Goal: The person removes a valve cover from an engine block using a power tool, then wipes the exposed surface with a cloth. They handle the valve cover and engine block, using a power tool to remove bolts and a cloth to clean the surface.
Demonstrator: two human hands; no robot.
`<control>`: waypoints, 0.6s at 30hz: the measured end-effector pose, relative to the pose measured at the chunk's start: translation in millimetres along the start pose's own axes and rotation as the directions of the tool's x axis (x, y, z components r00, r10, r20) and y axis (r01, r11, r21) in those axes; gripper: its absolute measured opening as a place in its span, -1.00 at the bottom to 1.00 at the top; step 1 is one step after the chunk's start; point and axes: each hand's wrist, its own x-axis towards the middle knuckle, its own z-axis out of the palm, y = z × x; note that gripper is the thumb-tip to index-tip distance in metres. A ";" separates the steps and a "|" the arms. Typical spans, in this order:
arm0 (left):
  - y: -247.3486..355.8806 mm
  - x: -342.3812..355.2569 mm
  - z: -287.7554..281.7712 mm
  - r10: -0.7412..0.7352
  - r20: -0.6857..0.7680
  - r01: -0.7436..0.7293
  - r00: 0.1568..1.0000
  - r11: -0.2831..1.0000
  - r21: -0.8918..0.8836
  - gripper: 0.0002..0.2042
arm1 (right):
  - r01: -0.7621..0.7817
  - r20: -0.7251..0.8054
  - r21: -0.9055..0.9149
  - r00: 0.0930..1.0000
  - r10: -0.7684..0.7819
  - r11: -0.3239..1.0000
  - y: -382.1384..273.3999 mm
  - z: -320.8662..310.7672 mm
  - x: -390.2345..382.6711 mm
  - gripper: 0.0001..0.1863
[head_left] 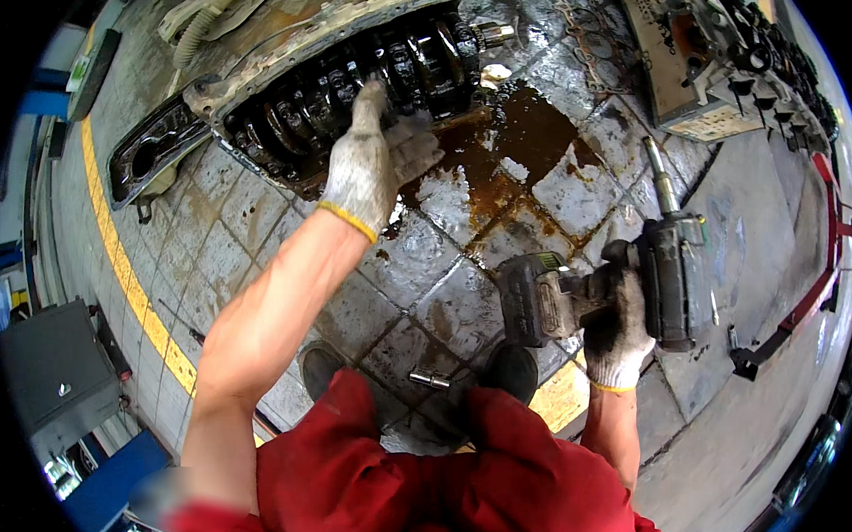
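My left hand (pixel 365 168), in a pale knit glove with a yellow cuff, reaches over the near edge of an oily engine block (pixel 218 95). Its thumb points up and its fingers stretch to the right, smeared by motion, with nothing seen in them. Inside the block lies a black, oil-coated crankshaft (pixel 421 64), partly behind the hand. My right hand (pixel 621 336), in a soiled glove, is closed round the handle of a dark cordless impact wrench (pixel 671 277). A long metal socket extension (pixel 662 176) points away from the tool. The grip is partly hidden.
Brown oil (pixel 517 142) pools on the tiles right of the block. A loose metal socket (pixel 430 379) lies between my shoes. An oily pan-like part (pixel 155 164) sits at left, another engine part (pixel 701 64) at far right, and a red metal bar (pixel 815 273) below it.
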 end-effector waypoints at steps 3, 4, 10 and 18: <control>-10.7 -29.5 -13.8 -0.002 0.061 0.000 0.998 0.999 0.037 -0.23 | 0.057 -0.053 -0.049 0.997 -0.060 0.997 -3.5 -23.0 2.8 -0.52; -14.9 -34.9 -27.0 -0.019 0.088 0.014 0.996 0.999 0.051 -0.29 | 0.067 -0.047 -0.039 0.997 -0.069 0.997 -10.4 -20.5 4.0 -0.53; -18.2 -68.0 -91.7 0.069 0.345 -0.206 0.936 0.902 0.379 -0.53 | 0.290 -0.274 -0.202 0.900 -0.338 0.935 -8.8 -55.6 33.3 -0.63; 16.8 -119.8 -68.1 -0.018 0.408 -0.271 0.913 0.721 0.638 -0.22 | 0.315 -0.327 -0.672 0.686 -0.650 0.670 -10.7 -119.7 90.7 -0.68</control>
